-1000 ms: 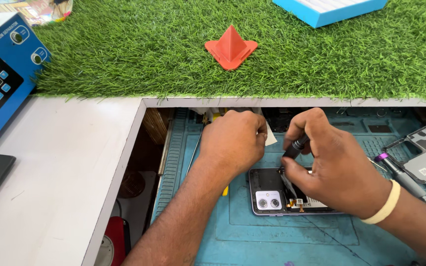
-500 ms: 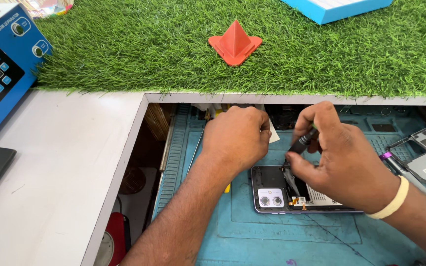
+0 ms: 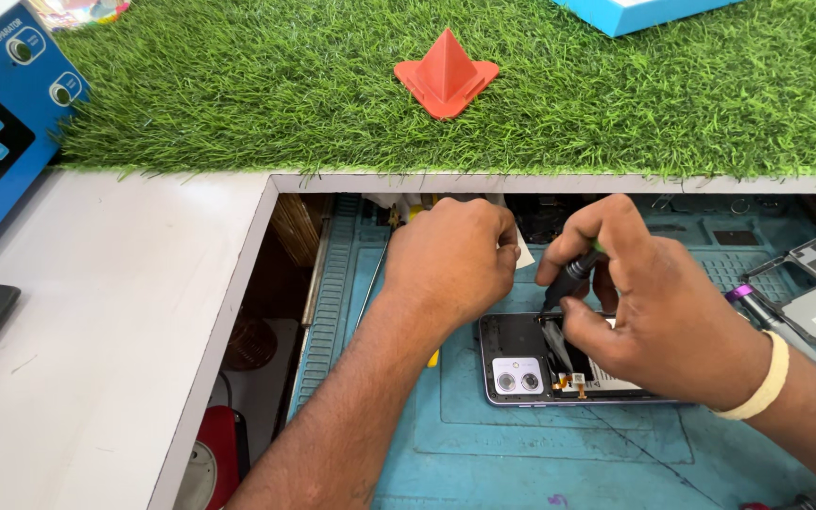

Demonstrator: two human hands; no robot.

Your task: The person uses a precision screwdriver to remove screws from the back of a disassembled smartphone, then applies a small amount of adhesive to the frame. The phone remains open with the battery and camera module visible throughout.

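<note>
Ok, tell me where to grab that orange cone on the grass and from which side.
Take the orange cone by its sloping sides just below the tip, coming straight down from above. It stands upright on a flat square base on the artificial grass, apart from other things, so the narrow upper part is probably what fingers can close around; the low base edge looks harder to catch.

1. Opened phone [image 3: 559, 364] lies on teal mat [image 3: 521, 453].
2. Right hand [image 3: 658, 302] holds dark screwdriver [image 3: 570, 277], tip on phone's top edge.
3. Left hand [image 3: 450, 260] is fisted just left of phone's top.
4. Orange cone [image 3: 446, 71] sits on grass well beyond phone.
</note>
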